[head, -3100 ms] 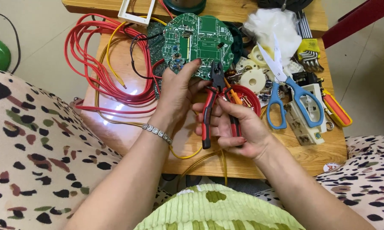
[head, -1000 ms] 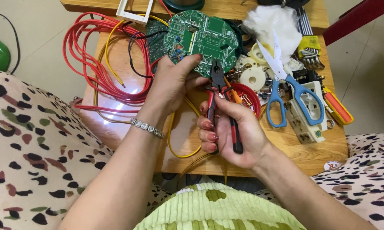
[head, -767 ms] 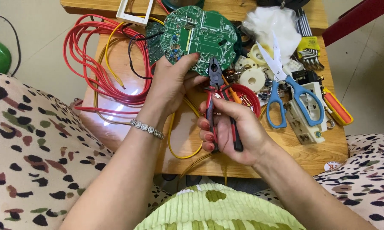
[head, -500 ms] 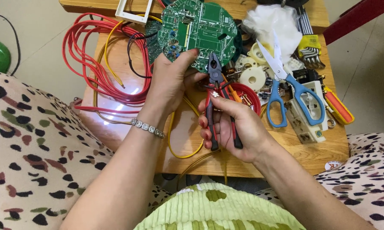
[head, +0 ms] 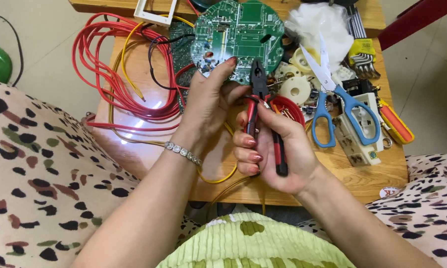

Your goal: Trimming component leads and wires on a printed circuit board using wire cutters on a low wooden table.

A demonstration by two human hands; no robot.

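Note:
My left hand [head: 206,104] grips the lower edge of a round green circuit board [head: 238,34] and holds it tilted up over the wooden table [head: 367,178]. My right hand [head: 273,149] is closed around red-and-black pliers [head: 260,116]. The pliers' jaws point up and touch the board's lower rim, just right of my left fingers. A thin yellow wire [head: 218,176] loops down under both hands. A silver bracelet [head: 183,153] sits on my left wrist.
A tangle of red and yellow cables [head: 117,74] lies on the table's left. To the right are blue-handled scissors [head: 340,101], a white socket strip [head: 357,134], an orange-handled screwdriver [head: 394,121], white plastic parts [head: 295,87], hex keys [head: 360,44] and a white bag [head: 318,25].
My left hand has lifted and tilted the circuit board further up. The pliers in my right hand have followed, their jaws now at the board's lower edge.

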